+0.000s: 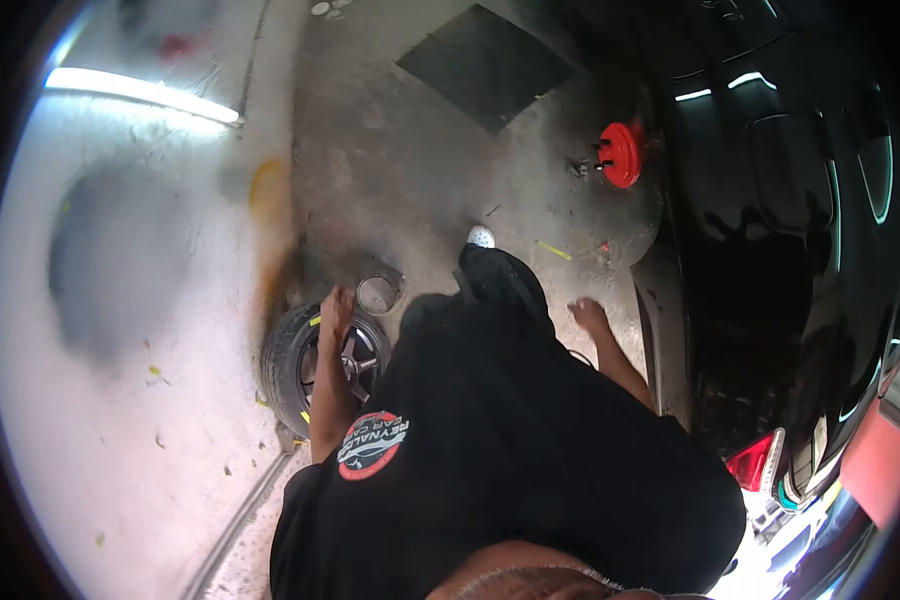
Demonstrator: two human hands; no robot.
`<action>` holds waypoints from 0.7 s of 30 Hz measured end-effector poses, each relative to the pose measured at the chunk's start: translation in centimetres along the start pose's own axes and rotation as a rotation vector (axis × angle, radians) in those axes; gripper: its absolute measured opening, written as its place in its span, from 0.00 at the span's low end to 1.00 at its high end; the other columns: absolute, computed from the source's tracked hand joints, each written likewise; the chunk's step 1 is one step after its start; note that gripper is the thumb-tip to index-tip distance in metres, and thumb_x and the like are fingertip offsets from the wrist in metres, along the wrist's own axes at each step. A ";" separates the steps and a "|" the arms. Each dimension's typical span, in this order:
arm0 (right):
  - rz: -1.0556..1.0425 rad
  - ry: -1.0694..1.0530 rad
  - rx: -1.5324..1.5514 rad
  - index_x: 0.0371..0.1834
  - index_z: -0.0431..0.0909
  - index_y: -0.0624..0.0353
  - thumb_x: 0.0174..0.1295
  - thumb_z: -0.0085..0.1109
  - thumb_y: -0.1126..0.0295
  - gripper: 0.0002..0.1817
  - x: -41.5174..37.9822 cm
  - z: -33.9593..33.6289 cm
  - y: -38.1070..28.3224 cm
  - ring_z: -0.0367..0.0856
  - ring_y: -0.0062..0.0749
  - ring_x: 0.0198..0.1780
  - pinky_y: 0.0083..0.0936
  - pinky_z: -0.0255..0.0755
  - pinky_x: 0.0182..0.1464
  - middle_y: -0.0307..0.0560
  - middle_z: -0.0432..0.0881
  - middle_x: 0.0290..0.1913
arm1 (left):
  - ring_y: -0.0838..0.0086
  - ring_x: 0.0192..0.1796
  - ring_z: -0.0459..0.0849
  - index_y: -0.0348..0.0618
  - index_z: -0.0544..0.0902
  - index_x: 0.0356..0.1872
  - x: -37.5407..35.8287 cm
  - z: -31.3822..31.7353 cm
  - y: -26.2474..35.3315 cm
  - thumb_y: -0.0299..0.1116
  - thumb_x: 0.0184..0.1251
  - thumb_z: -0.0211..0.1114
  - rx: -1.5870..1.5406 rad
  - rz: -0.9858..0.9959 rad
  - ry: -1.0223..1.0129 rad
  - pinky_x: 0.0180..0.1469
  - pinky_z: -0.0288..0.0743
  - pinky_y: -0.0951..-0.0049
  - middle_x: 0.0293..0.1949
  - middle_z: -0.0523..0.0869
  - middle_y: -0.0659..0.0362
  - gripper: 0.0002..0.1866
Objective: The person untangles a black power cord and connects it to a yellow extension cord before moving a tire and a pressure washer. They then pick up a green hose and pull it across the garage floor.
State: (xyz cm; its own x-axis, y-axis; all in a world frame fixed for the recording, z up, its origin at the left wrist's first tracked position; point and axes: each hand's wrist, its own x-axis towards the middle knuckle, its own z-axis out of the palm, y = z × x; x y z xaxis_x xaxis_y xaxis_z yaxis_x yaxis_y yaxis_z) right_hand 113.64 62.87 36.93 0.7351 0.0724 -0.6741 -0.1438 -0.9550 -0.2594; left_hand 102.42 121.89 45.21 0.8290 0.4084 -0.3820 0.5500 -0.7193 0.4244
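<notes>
My left hand (340,305) hangs at my side, over the upper part of a wheel with a tire (282,362) that leans by the white wall. Its fingers are blurred and mostly turned away from view. Just right of that hand is a round grey disc or can top (377,294), low near the floor. My right hand (588,314) hangs on the other side of my body, between my leg and the black car (730,300). Its fingers are loosely bent and apart, with nothing in them.
A red brake drum with studs (622,156) shows on the car's side ahead. A dark square mat (485,66) lies on the concrete floor (370,180). Yellow tape (553,250) lies ahead to the right. The white wall (200,330) runs along my left.
</notes>
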 end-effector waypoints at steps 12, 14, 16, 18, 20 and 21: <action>0.063 0.253 0.238 0.41 0.80 0.66 0.59 0.59 0.52 0.24 10.7 -13.1 -12.5 0.80 0.54 0.48 0.41 0.73 0.49 0.64 0.81 0.44 | 0.54 0.46 0.85 0.40 0.83 0.42 1.9 4.7 -10.4 0.46 0.60 0.65 -0.329 -0.357 -0.450 0.45 0.76 0.59 0.38 0.85 0.46 0.19; 0.126 0.204 0.178 0.30 0.79 0.67 0.58 0.59 0.53 0.22 11.0 -10.2 -11.0 0.80 0.55 0.41 0.45 0.71 0.43 0.64 0.81 0.35 | 0.56 0.44 0.86 0.40 0.83 0.41 8.1 1.1 -7.8 0.44 0.60 0.65 -0.566 -0.383 -0.309 0.43 0.77 0.59 0.35 0.85 0.47 0.17; 0.179 0.148 0.201 0.24 0.77 0.66 0.58 0.59 0.54 0.22 10.0 -8.1 -10.5 0.79 0.57 0.35 0.48 0.69 0.38 0.63 0.80 0.29 | 0.51 0.43 0.85 0.40 0.82 0.40 17.8 -0.1 -11.3 0.40 0.61 0.64 -0.300 -0.222 -0.300 0.43 0.77 0.56 0.35 0.84 0.43 0.14; 0.295 0.073 0.148 0.25 0.77 0.66 0.58 0.59 0.53 0.22 9.3 -6.1 -11.8 0.80 0.56 0.32 0.47 0.69 0.35 0.61 0.80 0.27 | 0.48 0.44 0.84 0.40 0.82 0.41 27.6 -3.7 -10.5 0.42 0.61 0.63 -0.053 -0.124 -0.223 0.46 0.77 0.55 0.38 0.85 0.42 0.15; 0.432 -0.097 0.212 0.32 0.80 0.64 0.57 0.59 0.51 0.22 8.9 -7.0 -16.6 0.81 0.56 0.42 0.46 0.72 0.45 0.62 0.82 0.36 | 0.47 0.46 0.83 0.41 0.82 0.43 36.4 -5.5 -11.9 0.46 0.62 0.61 0.074 -0.041 -0.164 0.48 0.76 0.54 0.41 0.85 0.43 0.18; 0.504 -0.183 0.242 0.36 0.82 0.63 0.56 0.59 0.51 0.22 8.3 -7.5 -18.7 0.81 0.57 0.47 0.46 0.73 0.50 0.62 0.83 0.41 | 0.49 0.48 0.84 0.43 0.82 0.47 40.9 -6.6 -12.7 0.46 0.60 0.62 -0.082 -0.054 -0.183 0.50 0.76 0.54 0.43 0.85 0.44 0.20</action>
State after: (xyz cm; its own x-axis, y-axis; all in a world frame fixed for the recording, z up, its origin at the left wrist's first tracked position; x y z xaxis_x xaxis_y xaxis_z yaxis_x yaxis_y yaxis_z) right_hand 127.42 79.23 41.32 0.4139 -0.3045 -0.8579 -0.6086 -0.7934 -0.0120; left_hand 130.01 151.43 29.57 0.7701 0.3306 -0.5456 0.6056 -0.6477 0.4623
